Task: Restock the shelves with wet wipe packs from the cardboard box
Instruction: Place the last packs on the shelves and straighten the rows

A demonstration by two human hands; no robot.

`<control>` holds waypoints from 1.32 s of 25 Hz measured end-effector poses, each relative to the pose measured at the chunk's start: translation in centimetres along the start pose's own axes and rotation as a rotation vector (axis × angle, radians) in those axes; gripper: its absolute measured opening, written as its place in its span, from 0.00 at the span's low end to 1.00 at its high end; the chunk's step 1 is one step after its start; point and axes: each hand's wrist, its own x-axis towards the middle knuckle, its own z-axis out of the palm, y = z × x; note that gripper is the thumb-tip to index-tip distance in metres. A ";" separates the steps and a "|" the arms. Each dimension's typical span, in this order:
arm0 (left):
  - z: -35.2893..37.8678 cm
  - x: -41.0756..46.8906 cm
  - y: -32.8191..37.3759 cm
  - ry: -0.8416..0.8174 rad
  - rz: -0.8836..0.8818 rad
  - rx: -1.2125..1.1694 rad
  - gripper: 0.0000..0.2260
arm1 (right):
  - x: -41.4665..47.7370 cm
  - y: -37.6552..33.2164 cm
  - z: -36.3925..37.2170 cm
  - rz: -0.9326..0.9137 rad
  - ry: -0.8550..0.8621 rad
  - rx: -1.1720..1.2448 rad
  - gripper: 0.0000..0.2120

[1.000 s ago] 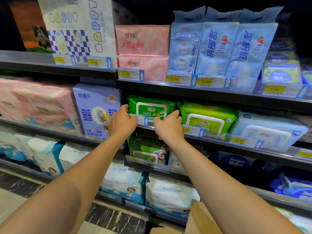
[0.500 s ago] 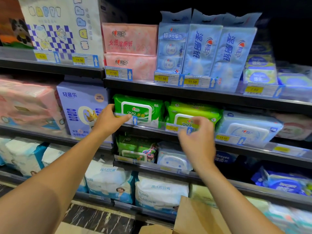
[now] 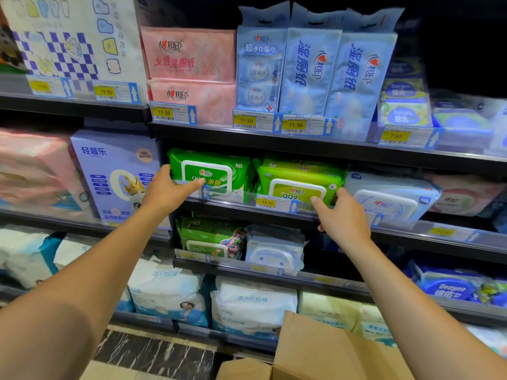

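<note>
Up on the middle shelf sit a green pack and a lime pack, both white-lidded, their lower edges behind a clear price rail, between a purple box and a blue pack; the cardboard box stands below. The left hand lies on the green pack's left corner, thumb spread from straight fingers, while the right hand touches the lime pack's right edge with parted fingertips.
</note>
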 end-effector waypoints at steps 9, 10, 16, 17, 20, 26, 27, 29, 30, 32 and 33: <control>0.3 -0.3 0.1 -0.034 0.007 0.155 0.33 | 0.0 -0.4 -0.8 -0.122 -0.192 0.035 0.18; 0.4 -0.9 0.6 0.014 -0.005 0.202 0.35 | -0.5 0.1 -1.4 -0.140 -0.194 0.050 0.22; 5.4 -12.8 6.8 0.208 0.248 0.254 0.19 | -4.6 6.9 -7.4 -0.071 -0.021 0.042 0.23; 7.0 -14.3 7.9 0.108 0.327 0.238 0.19 | -4.8 8.2 -8.4 -0.039 0.002 0.048 0.23; 12.3 -17.9 12.8 -0.231 0.379 0.274 0.23 | -4.9 11.1 -11.6 0.036 0.023 0.060 0.26; 19.6 -18.4 20.8 -0.560 0.098 0.067 0.30 | -1.5 12.5 -14.2 0.120 -0.106 0.173 0.33; 20.4 -18.1 21.6 -0.572 0.049 0.020 0.27 | -0.9 12.5 -14.1 0.108 -0.127 0.199 0.29; 21.6 -17.3 22.8 -0.549 -0.027 -0.042 0.24 | -0.1 12.3 -13.8 0.084 -0.169 0.254 0.21; 22.2 -16.9 23.0 -0.537 -0.057 -0.055 0.22 | 0.2 12.2 -13.6 0.091 -0.192 0.284 0.20; 23.0 -15.8 23.0 -0.523 -0.081 -0.051 0.21 | 0.7 11.9 -13.5 0.125 -0.236 0.333 0.21; 23.2 -15.5 22.8 -0.522 -0.095 -0.055 0.24 | 0.8 11.7 -13.5 0.141 -0.260 0.351 0.22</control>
